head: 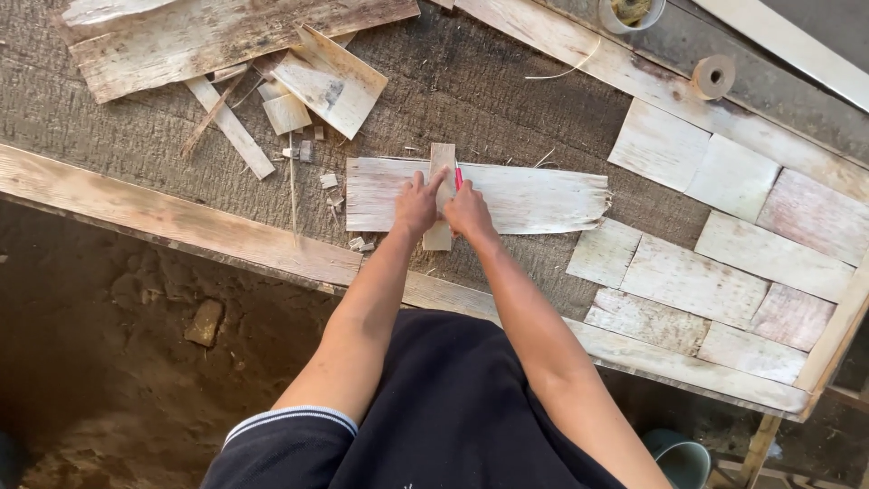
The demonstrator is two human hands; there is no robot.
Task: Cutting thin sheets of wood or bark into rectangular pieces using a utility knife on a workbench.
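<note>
**Pale sheath sheet with guide strip, under both hands on the bench**

Item: long, whitish, fibrous sheet of dried plant sheath (534,195), lying flat across the dark rough-sawn wooden workbench (471,81), its right end frayed and slightly curled. It sits near the bench's front plank edge, directly ahead of the person.

Across it, upright to its length: a narrow pale rectangular strip of the same material (441,161), touching the sheet and overhanging its near edge.

Left hand (416,204): fingers spread and pressed flat on strip and sheet, pinning both, closed around nothing.

Right hand (469,213): clenched around a thin pink-red pen-like tool (458,175), tip against the strip's right edge. Whether it is a pen or a blade cannot be told.

Handling, by judgement: light, thin, fairly stiff along the grain, brittle; likely to split or fray at the ends. Best held flat under a broad palm near the working line and lifted by the long edges, not the ragged end.

Nearby: cut whitish rectangular pieces laid edge to edge in a wooden frame (724,281) at right; offcuts and scraps (299,109) at upper left; a small cardboard tape roll (713,77).
</note>
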